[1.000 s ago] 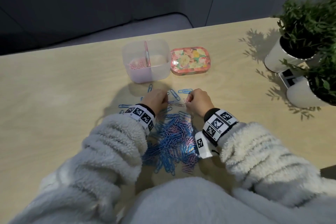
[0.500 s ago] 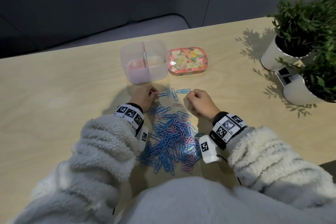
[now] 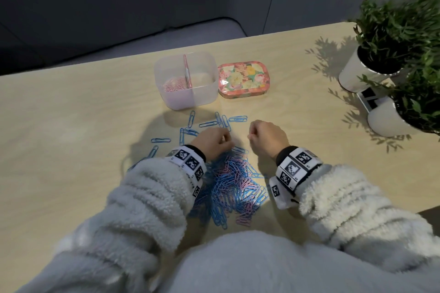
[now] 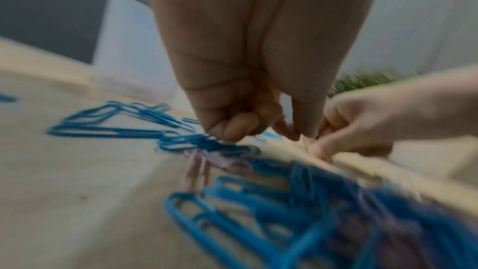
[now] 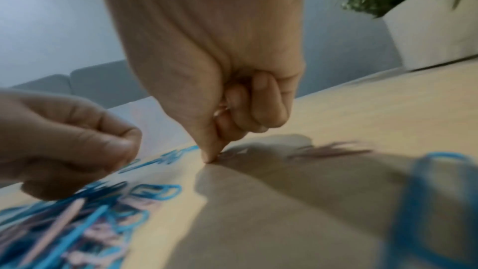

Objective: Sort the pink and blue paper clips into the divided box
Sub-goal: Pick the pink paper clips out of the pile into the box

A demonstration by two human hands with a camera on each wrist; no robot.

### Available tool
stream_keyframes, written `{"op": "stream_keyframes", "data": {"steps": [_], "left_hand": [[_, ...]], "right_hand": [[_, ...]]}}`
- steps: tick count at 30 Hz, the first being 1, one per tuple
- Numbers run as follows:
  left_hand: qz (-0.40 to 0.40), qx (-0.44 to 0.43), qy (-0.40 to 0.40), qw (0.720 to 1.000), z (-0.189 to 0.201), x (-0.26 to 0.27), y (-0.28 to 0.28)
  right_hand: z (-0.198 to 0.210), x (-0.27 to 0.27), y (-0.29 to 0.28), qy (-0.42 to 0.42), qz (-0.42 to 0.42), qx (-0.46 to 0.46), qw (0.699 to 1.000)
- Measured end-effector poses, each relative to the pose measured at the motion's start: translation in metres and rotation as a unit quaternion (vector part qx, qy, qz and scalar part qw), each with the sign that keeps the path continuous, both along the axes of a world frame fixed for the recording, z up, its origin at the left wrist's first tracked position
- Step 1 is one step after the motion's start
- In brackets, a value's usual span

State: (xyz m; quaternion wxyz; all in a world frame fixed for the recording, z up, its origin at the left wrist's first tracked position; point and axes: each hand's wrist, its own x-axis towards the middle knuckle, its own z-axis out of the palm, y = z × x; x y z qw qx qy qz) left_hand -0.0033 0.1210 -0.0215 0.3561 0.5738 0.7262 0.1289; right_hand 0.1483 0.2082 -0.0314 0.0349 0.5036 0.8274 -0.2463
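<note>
A heap of blue and pink paper clips [image 3: 232, 185] lies on the table between my wrists, with loose blue clips [image 3: 222, 121] scattered beyond it. The clear divided box [image 3: 204, 64] stands further back, with pink clips [image 3: 175, 85] in its left compartment. My left hand [image 3: 225, 141] is curled at the heap's far edge, its fingertips [image 4: 232, 130] down on the clips. I see nothing plainly held in it. My right hand [image 3: 250, 135] is curled to the right, thumb tip [image 5: 209, 158] on the table. A pinkish clip seems tucked in its fingers [image 5: 221, 109].
A floral tin [image 3: 242, 81] sits just right of the box. Two white pots with green plants [image 3: 357, 74] [image 3: 390, 121] stand at the table's right edge, with a marker card [image 3: 369, 100] between them. Bare wood lies left of the heap.
My left hand has drawn back a little from the box side toward the heap. The right hand has stayed almost where it was, still curled.
</note>
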Motion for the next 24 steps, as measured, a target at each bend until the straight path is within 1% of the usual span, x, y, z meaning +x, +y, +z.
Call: {"op": "stream_keyframes", "data": {"steps": [2,4,7,9,10,11,14,16,17,19,20,21,22,23,24], "left_hand": [[-0.036,0.012,0.029,0.999,-0.001,0.008,0.002],[-0.050,0.012,0.036,0.998,0.000,0.012,0.007],[-0.021,0.008,0.039,0.999,0.001,0.011,0.016],[0.005,0.024,0.051,0.998,0.001,0.007,0.019],[0.004,0.035,0.053,0.998,0.001,0.005,0.018],[-0.005,0.043,0.051,0.998,0.001,0.005,0.017],[-0.040,0.049,0.037,0.997,0.001,0.008,0.010],[-0.057,0.043,0.034,0.997,-0.001,0.012,0.006],[-0.068,0.037,0.032,0.997,-0.001,0.015,0.006],[-0.084,0.024,0.028,0.996,-0.002,0.020,0.007],[-0.094,0.018,0.031,0.995,-0.001,0.022,0.008],[-0.109,0.012,0.041,0.993,0.000,0.024,0.009],[-0.126,0.006,0.054,0.991,0.001,0.026,0.010],[-0.140,0.000,0.065,0.988,0.003,0.027,0.010],[-0.149,-0.007,0.070,0.986,0.003,0.028,0.009]], "right_hand": [[0.000,0.016,0.007,0.013,-0.031,-0.025,0.999],[0.000,0.028,0.015,0.008,-0.032,-0.044,0.998],[0.000,0.041,0.020,-0.010,-0.035,-0.058,0.998],[0.001,0.050,0.021,-0.010,-0.058,-0.060,0.996],[0.001,0.055,0.022,-0.001,-0.072,-0.052,0.996],[0.001,0.062,0.023,0.018,-0.091,-0.050,0.994],[0.000,0.081,0.027,0.114,-0.138,-0.050,0.983],[0.003,0.087,0.025,0.178,-0.172,-0.058,0.967],[0.004,0.087,0.023,0.219,-0.194,-0.078,0.953],[0.005,0.086,0.017,0.300,-0.249,-0.148,0.909],[0.005,0.086,0.014,0.323,-0.270,-0.185,0.888],[0.004,0.087,0.011,0.335,-0.276,-0.207,0.877],[0.003,0.087,0.009,0.336,-0.262,-0.214,0.879],[0.002,0.087,0.007,0.330,-0.231,-0.209,0.891],[0.000,0.088,0.006,0.311,-0.187,-0.192,0.912]]}}
